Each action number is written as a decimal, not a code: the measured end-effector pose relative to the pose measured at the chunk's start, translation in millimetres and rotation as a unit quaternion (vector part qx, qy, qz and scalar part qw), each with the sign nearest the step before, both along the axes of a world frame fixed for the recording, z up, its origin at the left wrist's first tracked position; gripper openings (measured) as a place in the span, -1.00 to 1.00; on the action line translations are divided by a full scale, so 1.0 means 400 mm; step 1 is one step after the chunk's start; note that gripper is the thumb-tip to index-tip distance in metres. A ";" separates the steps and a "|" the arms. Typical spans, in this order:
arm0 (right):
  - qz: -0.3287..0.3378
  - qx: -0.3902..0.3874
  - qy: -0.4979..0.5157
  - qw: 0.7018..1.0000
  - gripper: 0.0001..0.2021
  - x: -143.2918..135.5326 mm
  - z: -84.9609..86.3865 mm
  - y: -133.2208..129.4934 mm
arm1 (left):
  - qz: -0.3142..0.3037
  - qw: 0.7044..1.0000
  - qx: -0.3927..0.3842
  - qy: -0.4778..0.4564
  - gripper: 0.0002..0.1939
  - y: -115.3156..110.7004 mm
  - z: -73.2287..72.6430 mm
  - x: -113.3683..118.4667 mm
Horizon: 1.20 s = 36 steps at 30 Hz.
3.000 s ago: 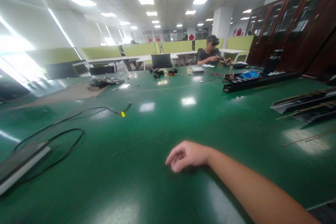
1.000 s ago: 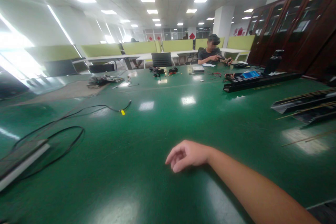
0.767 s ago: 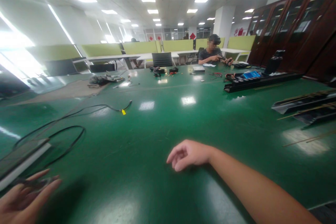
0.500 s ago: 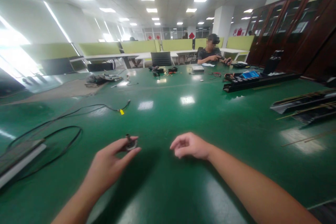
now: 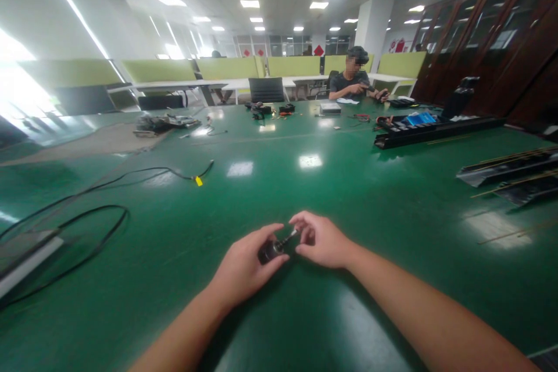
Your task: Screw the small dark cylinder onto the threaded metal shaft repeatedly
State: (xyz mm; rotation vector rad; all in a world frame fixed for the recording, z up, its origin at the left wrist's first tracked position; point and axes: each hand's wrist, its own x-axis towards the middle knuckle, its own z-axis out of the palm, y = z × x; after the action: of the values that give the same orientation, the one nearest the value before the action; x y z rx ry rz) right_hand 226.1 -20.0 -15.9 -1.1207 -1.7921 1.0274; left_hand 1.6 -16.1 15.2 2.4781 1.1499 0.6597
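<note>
Between the thumb and fingers of my left hand (image 5: pixel 248 258) is a small, dark, round metal part with a thin shaft (image 5: pixel 274 250), perhaps a small motor. Its shaft points up and right, and a pale tip ends beside my right hand (image 5: pixel 320 239). The right fingers are curved, with a gap between thumb and forefinger. Whether a fingertip touches the shaft's tip I cannot tell. Both hands are just above the green tabletop (image 5: pixel 279 186), close together.
To the left lie a black cable (image 5: pixel 143 171) with a yellow tag (image 5: pixel 199 181) and a pale-edged box (image 5: pixel 30 264). Black metal channels (image 5: pixel 440 131) and thin rods (image 5: pixel 514 232) are on the right. A person (image 5: pixel 353 78) sits across the table, near a silver box (image 5: pixel 330 108).
My left hand has moved right with the metal part, tilting its shaft toward my right hand. The right hand has stayed nearly in place, and the view has shifted slightly.
</note>
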 end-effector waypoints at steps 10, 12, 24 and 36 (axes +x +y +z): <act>0.011 0.064 -0.106 0.992 -0.73 0.002 0.036 -0.023 | -0.012 0.998 -0.047 -0.041 -0.76 0.004 -0.008 0.017; 0.011 0.074 -0.114 0.991 -0.76 0.001 0.038 -0.025 | -0.025 0.998 -0.048 -0.041 -0.74 0.003 -0.005 0.020; 0.017 0.110 -0.092 0.990 -0.78 -0.003 0.039 -0.030 | -0.004 0.996 -0.061 -0.067 -0.60 0.001 -0.014 0.019; 0.018 0.112 -0.107 0.988 -0.87 -0.003 0.038 -0.033 | 0.005 0.996 -0.062 -0.061 -0.78 -0.003 -0.006 0.023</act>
State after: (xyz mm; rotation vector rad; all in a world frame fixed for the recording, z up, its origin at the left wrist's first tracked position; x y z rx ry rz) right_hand 225.0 -33.1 -0.8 -1.0951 -2.0474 0.7258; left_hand 10.9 -17.1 12.8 2.2958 1.1230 0.7101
